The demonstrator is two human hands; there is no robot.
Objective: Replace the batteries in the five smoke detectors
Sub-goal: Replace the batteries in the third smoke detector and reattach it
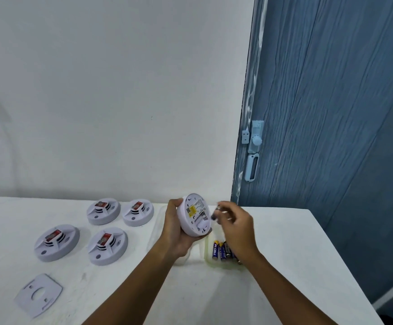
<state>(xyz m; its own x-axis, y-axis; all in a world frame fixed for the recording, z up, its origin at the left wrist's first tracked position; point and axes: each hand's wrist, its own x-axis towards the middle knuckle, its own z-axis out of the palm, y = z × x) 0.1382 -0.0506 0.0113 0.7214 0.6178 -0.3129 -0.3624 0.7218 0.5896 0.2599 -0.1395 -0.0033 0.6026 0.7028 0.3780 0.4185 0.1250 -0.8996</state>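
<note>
Our left hand (175, 227) grips a white smoke detector (194, 215) above the counter (284, 266), tilted on edge with its back and yellow label facing us. Our right hand (236, 227) hovers just beside it, fingers curled around a small dark object (215, 213) pinched at the fingertips; motion blur keeps us from telling what it is. Below the right hand, a clear tray (210, 260) on the counter holds several blue batteries (221, 249) lying side by side. A clear lid (158, 227) lies on the counter behind the left wrist. To the left, 4 more smoke detectors (107, 245) sit face up in 2 rows of 2, each with a red sticker on top. A flat white mounting plate (38, 294) lies alone at the near left. Behind the counter stand a white wall (120, 90) and a blue door (331, 113) with a pale latch (255, 139).
</note>
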